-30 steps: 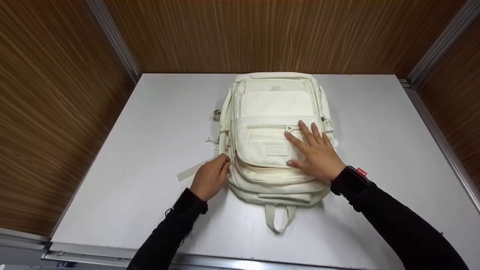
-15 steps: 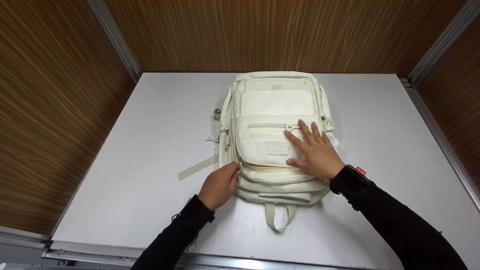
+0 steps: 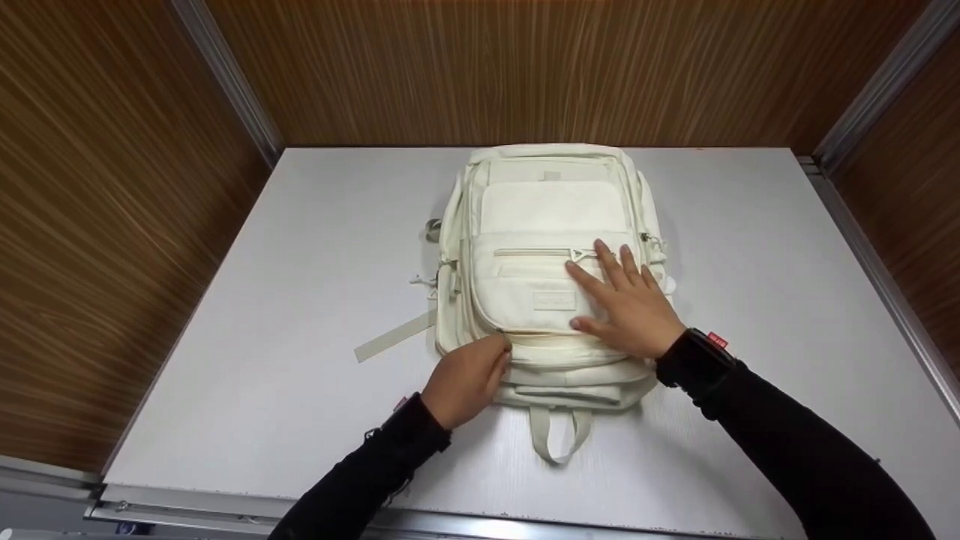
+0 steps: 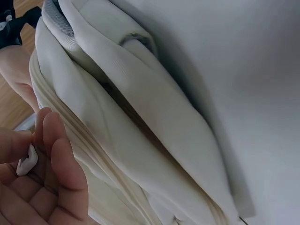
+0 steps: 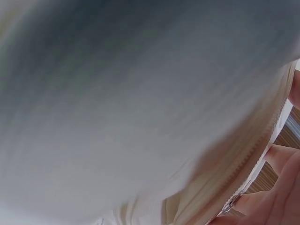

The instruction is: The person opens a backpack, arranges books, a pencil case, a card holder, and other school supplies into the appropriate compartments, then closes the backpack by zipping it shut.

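A cream backpack (image 3: 555, 210) lies front side up, its top handle (image 3: 551, 454) toward me. At the near left corner of the front pocket, my left hand (image 3: 465, 379) pinches a zipper pull; in the left wrist view, the pale zipper pull (image 4: 28, 161) shows between thumb and fingers. My right hand (image 3: 634, 307) rests with spread fingers on the pocket's right half, beside a white triangular pull. A zipper seam (image 3: 551, 334) runs along the pocket's near edge between the hands. Much of the right wrist view is blurred fabric, with zipper teeth (image 5: 262, 154) at its edge.
The backpack lies on a white table (image 3: 300, 262) with wood-grain panels (image 3: 487, 75) behind and at both sides. A loose strap (image 3: 394, 337) sticks out from its left side. The table's front edge has a metal rail.
My left hand has moved from the backpack's left side, around the front pocket's near left corner, and to the right along the zipper. The right hand stays nearly still on the pocket.
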`<state>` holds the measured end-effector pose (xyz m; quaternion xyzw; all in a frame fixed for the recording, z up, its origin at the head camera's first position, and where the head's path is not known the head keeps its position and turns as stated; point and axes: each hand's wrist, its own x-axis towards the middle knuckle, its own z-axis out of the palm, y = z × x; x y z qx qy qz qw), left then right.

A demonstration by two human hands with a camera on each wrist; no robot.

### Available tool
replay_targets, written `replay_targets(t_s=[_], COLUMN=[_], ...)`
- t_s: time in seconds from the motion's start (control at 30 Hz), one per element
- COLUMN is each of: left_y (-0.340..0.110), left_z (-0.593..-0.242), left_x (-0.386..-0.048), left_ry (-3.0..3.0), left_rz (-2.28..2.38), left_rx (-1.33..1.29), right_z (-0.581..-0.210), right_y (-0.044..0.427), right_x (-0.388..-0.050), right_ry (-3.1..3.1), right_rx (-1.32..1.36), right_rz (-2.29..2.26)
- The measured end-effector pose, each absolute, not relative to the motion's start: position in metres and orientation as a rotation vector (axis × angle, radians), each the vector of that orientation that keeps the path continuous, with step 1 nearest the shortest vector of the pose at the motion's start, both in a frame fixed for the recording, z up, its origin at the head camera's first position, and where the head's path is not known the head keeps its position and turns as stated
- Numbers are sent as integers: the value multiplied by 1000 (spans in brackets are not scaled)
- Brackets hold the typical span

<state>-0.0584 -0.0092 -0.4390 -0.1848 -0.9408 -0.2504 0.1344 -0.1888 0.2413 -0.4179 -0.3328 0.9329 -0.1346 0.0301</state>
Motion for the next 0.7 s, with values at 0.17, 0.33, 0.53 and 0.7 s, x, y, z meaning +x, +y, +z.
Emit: replay_targets(t_s=[0.17,0.33,0.53,0.7], left_y=[5,19,34,45], left_z=[-435,-430,-426,-423], left_x=[-62,-66,-73,-78], left_ry=[-2717,-2726,-2739,-2781], left_rz=[-697,-651,-546,-439], left_rx=[-602,-660,-687,-714], right_z=[-416,-415,-411,-407], right_y=[241,241,241,240], right_x=[-189,-190,-189,-189], right_ry=[2876,2880,2878,2885], right_rx=[-1020,-1030,-1033,-1046], right_rz=[-405,-421,-431,-453])
